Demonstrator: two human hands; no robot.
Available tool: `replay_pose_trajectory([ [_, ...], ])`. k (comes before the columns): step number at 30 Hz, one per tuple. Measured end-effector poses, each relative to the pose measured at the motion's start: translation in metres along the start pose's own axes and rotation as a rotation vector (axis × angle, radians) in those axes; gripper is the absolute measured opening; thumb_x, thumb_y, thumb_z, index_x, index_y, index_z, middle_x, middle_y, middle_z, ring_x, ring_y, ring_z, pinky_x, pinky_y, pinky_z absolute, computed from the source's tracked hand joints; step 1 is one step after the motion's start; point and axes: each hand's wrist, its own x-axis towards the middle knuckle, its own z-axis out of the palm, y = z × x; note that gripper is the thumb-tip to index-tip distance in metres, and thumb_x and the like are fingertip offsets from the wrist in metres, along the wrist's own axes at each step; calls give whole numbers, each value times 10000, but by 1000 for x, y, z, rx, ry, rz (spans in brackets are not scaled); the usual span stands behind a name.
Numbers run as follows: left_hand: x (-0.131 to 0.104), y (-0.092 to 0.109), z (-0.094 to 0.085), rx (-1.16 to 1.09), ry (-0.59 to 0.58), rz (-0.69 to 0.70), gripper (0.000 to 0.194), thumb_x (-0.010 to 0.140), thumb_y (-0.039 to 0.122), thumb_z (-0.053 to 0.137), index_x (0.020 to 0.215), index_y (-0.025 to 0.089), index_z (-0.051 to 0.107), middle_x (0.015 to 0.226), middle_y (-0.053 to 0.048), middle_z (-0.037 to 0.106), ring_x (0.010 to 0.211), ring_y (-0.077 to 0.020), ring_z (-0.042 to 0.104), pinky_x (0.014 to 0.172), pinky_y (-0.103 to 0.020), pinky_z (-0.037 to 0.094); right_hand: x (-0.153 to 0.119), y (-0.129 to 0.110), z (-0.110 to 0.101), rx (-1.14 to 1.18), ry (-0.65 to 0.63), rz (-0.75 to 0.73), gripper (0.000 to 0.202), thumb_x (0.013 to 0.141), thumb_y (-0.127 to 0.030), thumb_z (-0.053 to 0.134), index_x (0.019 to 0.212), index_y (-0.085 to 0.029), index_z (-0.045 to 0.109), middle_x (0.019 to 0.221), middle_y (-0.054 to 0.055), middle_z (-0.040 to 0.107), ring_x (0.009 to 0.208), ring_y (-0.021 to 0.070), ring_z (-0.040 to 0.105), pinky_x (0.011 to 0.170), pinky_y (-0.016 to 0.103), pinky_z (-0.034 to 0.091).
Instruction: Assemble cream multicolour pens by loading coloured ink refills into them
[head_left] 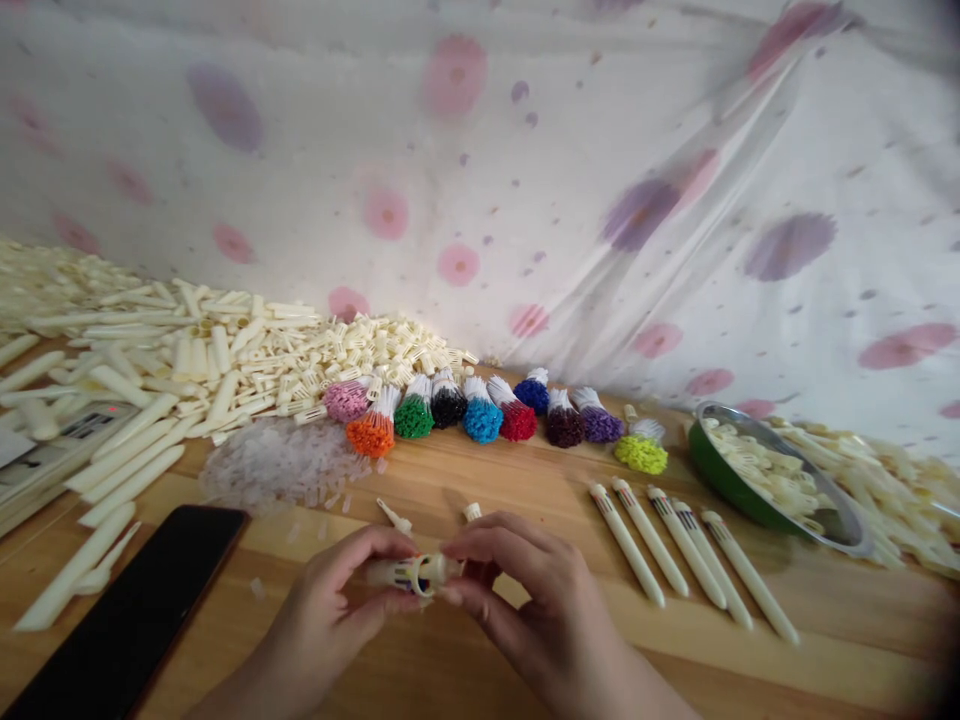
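My left hand (326, 600) is closed around a cream multicolour pen barrel (405, 573), with coloured sliders showing in its slots. The barrel lies sideways, its open end toward the right. Thumb and fingers of my right hand (536, 590) pinch a small cream plug (441, 568) at that end; how far it sits inside cannot be made out. Just beyond my hands lie a cream pen clip (395, 518) and a small slotted cream cap (472, 512). To the right, several assembled multicolour pens (626, 545) lie side by side.
Bundles of coloured refill tips (481, 412) stand in a row at the back. Clear small tubes (281, 460) are heaped beside cream barrels (150, 350). A black phone (135, 610) lies front left. A green-sided bowl (724, 480) holds cream parts. A flowered sheet (465, 160) hangs behind.
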Motion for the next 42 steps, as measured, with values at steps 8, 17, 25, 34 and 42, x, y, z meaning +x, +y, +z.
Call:
replay_pose_trajectory([
  [8, -1, -1, 2, -33, 8, -6, 206, 647, 135, 697, 791, 281, 688, 770, 43, 726, 757, -162, 670, 675, -188, 522, 0, 0, 5, 113, -45, 140, 97, 813, -249, 629, 816, -153, 638, 726, 32, 645, 614, 115, 597, 538, 198, 480],
  [17, -1, 1, 4, -113, -15, -67, 198, 626, 138, 728, 758, 285, 714, 726, 51, 736, 706, -150, 681, 643, -168, 530, 5, -5, -9, 105, -116, 146, 51, 810, -152, 620, 825, -162, 667, 755, 25, 643, 662, 116, 586, 556, 198, 447],
  [25, -3, 2, 3, -107, -65, 3, 251, 715, 163, 675, 910, 310, 735, 944, -8, 741, 876, -177, 686, 738, -201, 547, 2, 2, -6, 136, -63, 240, 127, 836, -288, 604, 809, -171, 647, 693, 7, 639, 616, 113, 564, 533, 203, 411],
  [34, -4, 4, 2, -147, -147, -31, 194, 747, 188, 658, 915, 267, 713, 930, -22, 710, 870, -182, 686, 738, -221, 555, -1, 5, -3, 151, -70, 301, 133, 819, -305, 618, 803, -173, 628, 684, 2, 643, 604, 112, 571, 528, 199, 416],
  [42, -4, 4, 1, -26, 4, 175, 339, 666, 82, 718, 890, 336, 704, 824, 72, 744, 757, -106, 702, 691, -103, 526, 3, -9, -13, 78, -112, 106, 63, 830, -150, 591, 835, -149, 654, 768, 42, 647, 678, 116, 594, 589, 198, 454],
])
